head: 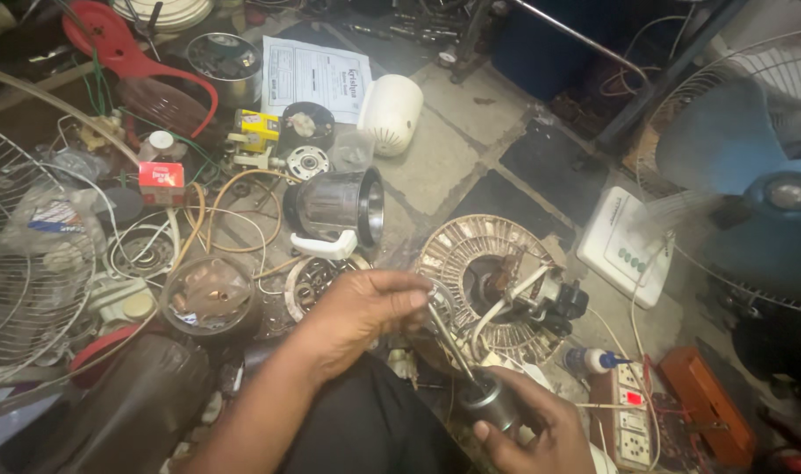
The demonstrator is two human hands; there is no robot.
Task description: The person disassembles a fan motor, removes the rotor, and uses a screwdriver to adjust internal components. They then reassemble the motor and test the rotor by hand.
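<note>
A small grey metal cylinder (491, 402) with a thin steel shaft (448, 342) rising from it sits low in the view, just right of centre. The right hand (532, 434) cups the cylinder from below, fingers curled closed around its base. The shaft slants up and to the left, and its upper end meets the fingertips of the left hand (365, 312), which pinch narrowly around the tip (what lies between those fingertips is too small to tell). So the piece spans the two hands, the left above and to the left, the right below and to the right.

Just behind the shaft lies a round fan stator (488, 285) with wound coils about its rim, and white wires and a black plug (563, 303) across its middle. To the left, on the stone floor (435, 162), a steel mixer jar (339, 211) with a white handle rests on its side, beside a dark bowl of small copper parts (209, 298) and loops of wire. Farther back are a white plastic housing (390, 112), a printed sheet of paper (317, 75), a small yellow box (258, 127) and a red box (161, 180).

At the right stand a white switch box (624, 246), a glue bottle with a blue tip (593, 360), an orange-edged extension board (633, 412), and a blue-bladed fan (751, 184) in its wire cage. Another wire fan guard (18, 254) lies at the left edge.
</note>
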